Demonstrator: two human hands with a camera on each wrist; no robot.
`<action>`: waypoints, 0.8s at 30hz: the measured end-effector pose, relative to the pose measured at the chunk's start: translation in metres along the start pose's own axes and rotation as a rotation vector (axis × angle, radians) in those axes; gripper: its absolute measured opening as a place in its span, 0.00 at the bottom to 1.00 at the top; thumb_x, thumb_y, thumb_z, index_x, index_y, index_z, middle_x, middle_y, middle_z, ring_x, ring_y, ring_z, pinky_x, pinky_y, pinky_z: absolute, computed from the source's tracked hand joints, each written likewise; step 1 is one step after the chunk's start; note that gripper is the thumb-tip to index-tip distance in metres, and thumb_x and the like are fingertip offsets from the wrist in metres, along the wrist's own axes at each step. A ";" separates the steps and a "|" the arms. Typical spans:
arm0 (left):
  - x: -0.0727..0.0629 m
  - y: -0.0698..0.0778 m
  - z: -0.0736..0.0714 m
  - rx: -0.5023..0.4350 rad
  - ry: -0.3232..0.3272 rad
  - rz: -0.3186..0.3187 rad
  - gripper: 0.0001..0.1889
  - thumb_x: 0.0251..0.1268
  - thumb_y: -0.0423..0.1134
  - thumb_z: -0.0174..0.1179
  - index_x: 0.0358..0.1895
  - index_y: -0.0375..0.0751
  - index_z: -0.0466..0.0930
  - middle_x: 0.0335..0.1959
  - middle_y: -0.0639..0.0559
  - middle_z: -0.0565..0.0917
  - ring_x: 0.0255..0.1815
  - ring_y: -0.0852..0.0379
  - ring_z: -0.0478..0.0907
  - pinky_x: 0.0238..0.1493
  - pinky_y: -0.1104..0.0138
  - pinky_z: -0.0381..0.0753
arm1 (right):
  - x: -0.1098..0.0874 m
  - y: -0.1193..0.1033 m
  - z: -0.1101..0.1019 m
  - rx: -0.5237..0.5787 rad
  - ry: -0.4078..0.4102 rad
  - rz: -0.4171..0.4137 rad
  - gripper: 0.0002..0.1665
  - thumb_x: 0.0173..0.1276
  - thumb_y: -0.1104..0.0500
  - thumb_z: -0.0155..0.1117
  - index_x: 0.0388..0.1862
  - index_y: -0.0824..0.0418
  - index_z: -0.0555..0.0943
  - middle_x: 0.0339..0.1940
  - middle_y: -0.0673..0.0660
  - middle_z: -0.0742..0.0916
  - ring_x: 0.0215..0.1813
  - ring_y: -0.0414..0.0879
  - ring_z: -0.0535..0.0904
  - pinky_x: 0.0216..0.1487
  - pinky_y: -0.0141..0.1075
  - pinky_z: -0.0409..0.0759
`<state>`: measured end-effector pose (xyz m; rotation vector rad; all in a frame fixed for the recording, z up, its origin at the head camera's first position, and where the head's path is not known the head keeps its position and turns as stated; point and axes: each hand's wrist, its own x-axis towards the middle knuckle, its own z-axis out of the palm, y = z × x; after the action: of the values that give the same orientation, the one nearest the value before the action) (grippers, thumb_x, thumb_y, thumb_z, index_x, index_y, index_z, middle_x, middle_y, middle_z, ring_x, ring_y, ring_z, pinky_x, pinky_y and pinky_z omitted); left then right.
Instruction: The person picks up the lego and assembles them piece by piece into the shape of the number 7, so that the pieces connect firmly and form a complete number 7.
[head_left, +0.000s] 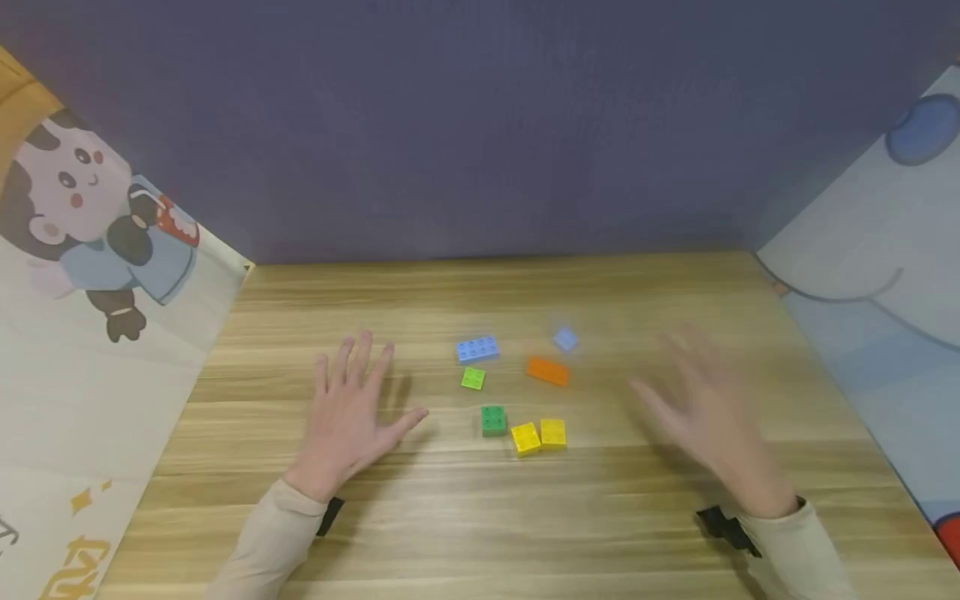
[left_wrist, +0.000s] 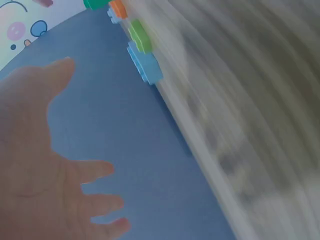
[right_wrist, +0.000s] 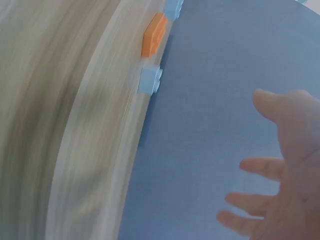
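My left hand (head_left: 348, 417) is held over the left part of the table with fingers spread and nothing in it. Blurred by motion, my right hand (head_left: 708, 408) hovers at the right, its fingers also spread and holding nothing. Between the hands lie toy building bricks: a long blue brick (head_left: 477, 349), a light green brick (head_left: 473, 378), an orange brick (head_left: 547, 371), a small blue brick (head_left: 566, 338), a green brick (head_left: 492, 421) and two yellow bricks, one tilted (head_left: 526, 439) and one straighter (head_left: 553, 433). Neither hand touches a brick.
The wood-grained table (head_left: 420, 517) ends at a dark blue panel (head_left: 480, 133) at the back. Side panels with cartoon prints stand at the left (head_left: 172, 350) and right (head_left: 847, 333). Black bands show at both sleeve cuffs.
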<state>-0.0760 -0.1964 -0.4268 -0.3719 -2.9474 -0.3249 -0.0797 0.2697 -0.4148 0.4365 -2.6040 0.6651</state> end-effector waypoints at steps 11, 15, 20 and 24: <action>0.005 0.018 0.007 -0.223 -0.050 0.032 0.49 0.65 0.69 0.68 0.82 0.44 0.65 0.84 0.37 0.63 0.82 0.31 0.64 0.77 0.31 0.64 | -0.007 -0.017 0.013 0.218 -0.084 0.093 0.35 0.70 0.56 0.75 0.74 0.60 0.77 0.74 0.65 0.81 0.73 0.67 0.76 0.72 0.69 0.71; 0.006 0.025 0.008 -0.347 -0.068 0.034 0.46 0.66 0.64 0.70 0.80 0.45 0.67 0.83 0.39 0.67 0.81 0.33 0.67 0.76 0.32 0.67 | -0.010 -0.022 0.020 0.241 -0.109 0.073 0.33 0.69 0.59 0.76 0.71 0.63 0.79 0.68 0.66 0.85 0.67 0.65 0.81 0.67 0.67 0.76; 0.006 0.032 0.010 -0.495 -0.115 0.029 0.44 0.65 0.60 0.73 0.79 0.45 0.69 0.80 0.44 0.72 0.79 0.38 0.71 0.77 0.36 0.70 | -0.013 -0.030 0.030 0.273 -0.181 0.105 0.32 0.72 0.55 0.74 0.71 0.62 0.79 0.66 0.65 0.86 0.64 0.63 0.82 0.62 0.67 0.80; 0.007 0.040 0.014 -0.579 -0.132 0.044 0.41 0.64 0.54 0.75 0.77 0.43 0.72 0.75 0.45 0.77 0.71 0.41 0.78 0.72 0.40 0.77 | -0.014 -0.036 0.038 0.313 -0.226 0.083 0.31 0.72 0.54 0.75 0.71 0.60 0.79 0.65 0.62 0.87 0.61 0.59 0.85 0.59 0.63 0.84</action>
<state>-0.0742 -0.1541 -0.4313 -0.5393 -2.9079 -1.1951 -0.0652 0.2231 -0.4376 0.5257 -2.7474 1.1189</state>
